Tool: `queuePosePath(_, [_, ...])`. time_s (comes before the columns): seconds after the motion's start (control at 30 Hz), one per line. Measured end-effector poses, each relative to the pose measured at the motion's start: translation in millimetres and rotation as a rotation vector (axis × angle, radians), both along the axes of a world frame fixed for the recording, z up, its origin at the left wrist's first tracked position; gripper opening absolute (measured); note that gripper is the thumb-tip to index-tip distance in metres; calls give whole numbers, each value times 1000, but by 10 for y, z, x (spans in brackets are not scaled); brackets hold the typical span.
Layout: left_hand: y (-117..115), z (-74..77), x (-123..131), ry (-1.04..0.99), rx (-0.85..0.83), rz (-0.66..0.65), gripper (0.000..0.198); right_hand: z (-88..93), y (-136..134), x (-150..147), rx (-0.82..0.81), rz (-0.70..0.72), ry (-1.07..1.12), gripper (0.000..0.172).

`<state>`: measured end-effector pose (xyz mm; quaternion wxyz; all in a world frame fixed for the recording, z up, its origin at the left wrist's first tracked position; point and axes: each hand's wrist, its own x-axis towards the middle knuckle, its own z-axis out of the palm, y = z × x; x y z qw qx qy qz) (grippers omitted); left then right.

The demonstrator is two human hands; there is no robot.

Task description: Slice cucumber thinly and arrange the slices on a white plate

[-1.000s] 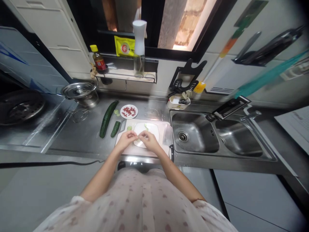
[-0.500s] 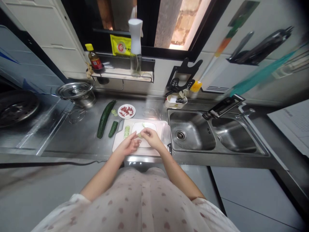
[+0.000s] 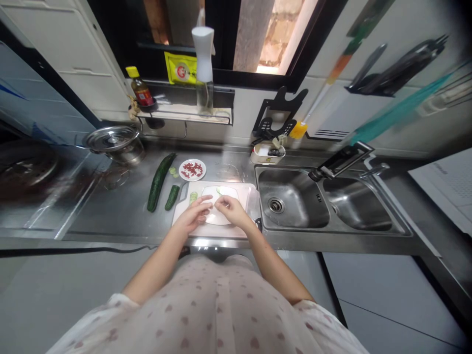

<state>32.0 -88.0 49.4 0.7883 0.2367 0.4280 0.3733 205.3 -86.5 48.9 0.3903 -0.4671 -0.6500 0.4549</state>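
Steel worktop (image 3: 121, 216): running under a dark-framed window (image 3: 254, 29), with someone in a heart-patterned pale top (image 3: 206, 314) at its near edge.
Cutting board (image 3: 181, 210): pale pink, lying along the near edge of the worktop, just left of the sink (image 3: 298, 204).
White plate (image 3: 217, 219): on the board, both hands over it, a little green cucumber (image 3: 220, 191) showing at its far side.
Cucumber slices (image 3: 193, 196): on the board near its left edge, just beyond the left fingers.
Left hand (image 3: 193, 216): above the plate's left side, fingers loosely parted and half curled, holding nothing that I can see.
Right hand (image 3: 231, 210): above the plate's right side, thumb and forefinger drawn close together; whether a slice is pinched there, I can't tell from here.
Knife handle (image 3: 258, 224): dark, by the board's near right corner.
Whole cucumber (image 3: 161, 182): left of the board, slanting toward the worktop's far edge.
Short cucumber piece (image 3: 172, 197): between that one and the board.
Small dish (image 3: 192, 179): beyond the board, bearing chopped red bits (image 3: 192, 170), with a few loose slices (image 3: 173, 172) just left of it.
Lidded pot (image 3: 114, 142): shiny metal, toward the worktop's far left.
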Motion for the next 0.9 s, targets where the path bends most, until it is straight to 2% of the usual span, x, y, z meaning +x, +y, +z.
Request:
queuePosePath(0.23, [6,93,16,211,194,25,51,-18,26,11,-32,1,-7,15])
queuePosePath(0.53, [26,35,76,405,322,94,39,-119,61,40,-118,10,-5,13])
queuePosePath(0.67, [74,-64,111,453,343,117,33,-194,123,80,-134,-3,-52,13])
queuePosePath(0.9, [239,-397,189,547,422,116,20,-318,262,181,-55,-48,-441,11])
